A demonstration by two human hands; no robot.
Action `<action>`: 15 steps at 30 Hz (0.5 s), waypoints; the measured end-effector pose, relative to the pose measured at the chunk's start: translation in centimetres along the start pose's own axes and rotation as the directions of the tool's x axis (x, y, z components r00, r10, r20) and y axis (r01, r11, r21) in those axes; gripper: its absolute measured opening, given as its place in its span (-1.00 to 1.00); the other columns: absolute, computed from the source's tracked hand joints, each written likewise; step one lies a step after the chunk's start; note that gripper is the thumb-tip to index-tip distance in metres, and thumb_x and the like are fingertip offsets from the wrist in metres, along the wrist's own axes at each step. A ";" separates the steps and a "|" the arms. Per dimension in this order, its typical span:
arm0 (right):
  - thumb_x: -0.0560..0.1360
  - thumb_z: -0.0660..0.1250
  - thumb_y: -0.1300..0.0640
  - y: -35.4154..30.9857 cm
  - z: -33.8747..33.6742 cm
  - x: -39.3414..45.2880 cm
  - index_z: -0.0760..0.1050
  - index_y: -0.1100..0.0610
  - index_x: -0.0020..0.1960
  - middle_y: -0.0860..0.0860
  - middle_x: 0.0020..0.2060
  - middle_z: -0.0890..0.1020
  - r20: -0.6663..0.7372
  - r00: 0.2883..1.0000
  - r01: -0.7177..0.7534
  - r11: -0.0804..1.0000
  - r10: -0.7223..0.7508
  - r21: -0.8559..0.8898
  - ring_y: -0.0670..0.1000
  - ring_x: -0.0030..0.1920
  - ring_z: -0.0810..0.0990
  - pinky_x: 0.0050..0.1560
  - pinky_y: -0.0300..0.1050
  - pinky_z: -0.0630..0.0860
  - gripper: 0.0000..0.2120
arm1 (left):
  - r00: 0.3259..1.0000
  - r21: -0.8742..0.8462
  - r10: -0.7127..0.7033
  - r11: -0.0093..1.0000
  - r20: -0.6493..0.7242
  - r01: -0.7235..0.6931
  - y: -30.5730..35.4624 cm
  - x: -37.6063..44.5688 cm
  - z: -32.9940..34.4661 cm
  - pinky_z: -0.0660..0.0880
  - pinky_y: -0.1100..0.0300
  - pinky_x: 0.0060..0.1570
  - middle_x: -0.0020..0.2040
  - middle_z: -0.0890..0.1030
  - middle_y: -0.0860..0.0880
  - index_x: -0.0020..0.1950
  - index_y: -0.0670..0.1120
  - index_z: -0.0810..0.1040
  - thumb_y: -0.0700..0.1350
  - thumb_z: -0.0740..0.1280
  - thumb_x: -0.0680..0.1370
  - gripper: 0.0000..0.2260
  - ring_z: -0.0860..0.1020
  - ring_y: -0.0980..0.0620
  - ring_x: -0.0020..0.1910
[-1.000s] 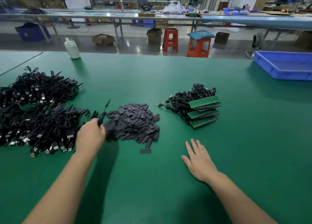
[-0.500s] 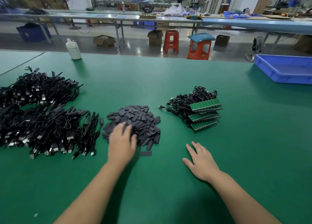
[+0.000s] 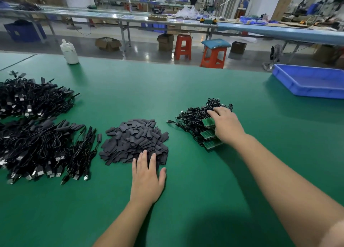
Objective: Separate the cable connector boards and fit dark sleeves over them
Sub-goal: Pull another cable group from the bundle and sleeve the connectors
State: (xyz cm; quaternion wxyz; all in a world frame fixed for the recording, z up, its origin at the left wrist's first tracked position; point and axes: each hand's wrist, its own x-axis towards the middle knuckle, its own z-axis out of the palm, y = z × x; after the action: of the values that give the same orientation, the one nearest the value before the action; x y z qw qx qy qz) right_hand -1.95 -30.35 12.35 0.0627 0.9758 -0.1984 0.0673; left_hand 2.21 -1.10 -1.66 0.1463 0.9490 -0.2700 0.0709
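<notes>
Left hand (image 3: 147,179) flat, fingers straight, tips on near edge of dark sleeves pile (image 3: 135,141), frame centre. Right hand (image 3: 226,124) laid over connector boards (image 3: 209,134) and attached cable bundle (image 3: 195,120), right of centre; grip unclear. Finished cable heaps (image 3: 37,135) at left. Blue tray (image 3: 309,82) upper right. White bottle (image 3: 69,52) upper left on green table (image 3: 186,200).

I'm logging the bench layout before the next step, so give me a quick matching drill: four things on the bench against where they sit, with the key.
Things:
1. white bottle
2. blue tray
3. pile of dark sleeves
4. green connector boards

Places:
A. under the right hand
B. far right of the green table
C. far left edge of the table
D. at the left hand's fingertips

Pairs: 1-C, 2-B, 3-D, 4-A
</notes>
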 end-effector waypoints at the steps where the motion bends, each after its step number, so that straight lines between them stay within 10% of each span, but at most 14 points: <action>1: 0.47 0.22 0.35 0.6 -0.1 0.9 0.04 0.03 0.60 0.11 0.57 0.14 0.079 0.997 0.017 0.997 -0.011 -0.081 0.16 0.57 0.04 0.55 0.13 0.05 -0.23 | 1.000 0.002 0.001 1.000 -0.001 -0.001 0.0 0.1 0.1 -0.04 -0.08 0.55 0.56 0.18 -0.19 0.54 -0.07 0.24 0.23 0.03 0.60 -0.41 0.10 -0.13 0.55; 5: 0.47 0.13 0.37 2.4 0.4 3.2 -0.09 0.06 0.62 0.16 0.55 0.15 0.321 0.947 0.051 0.971 0.028 -0.235 0.20 0.58 -0.04 0.55 0.24 -0.13 -0.20 | 1.000 -0.019 0.005 1.000 0.003 -0.005 0.0 0.1 0.3 -0.04 -0.07 0.55 0.55 0.19 -0.17 0.55 -0.06 0.22 0.24 0.04 0.60 -0.40 0.11 -0.10 0.55; 15: 0.44 0.47 -0.09 3.8 -0.9 6.3 0.36 0.07 0.27 0.11 0.12 0.43 0.272 0.961 0.106 0.975 -0.051 -0.193 0.14 0.02 0.48 0.24 0.14 0.32 -0.48 | 1.000 -0.025 0.010 1.000 0.003 -0.010 0.0 0.0 0.4 0.06 -0.08 0.53 0.52 0.26 -0.17 0.53 -0.08 0.28 0.23 0.10 0.60 -0.41 0.17 -0.11 0.52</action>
State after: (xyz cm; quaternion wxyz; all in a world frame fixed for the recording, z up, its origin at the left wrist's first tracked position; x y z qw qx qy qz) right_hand 2.21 -36.11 14.63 0.1388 0.9714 -0.1719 -0.0873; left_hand 2.27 -1.20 -1.99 0.1572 0.9459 -0.2759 0.0668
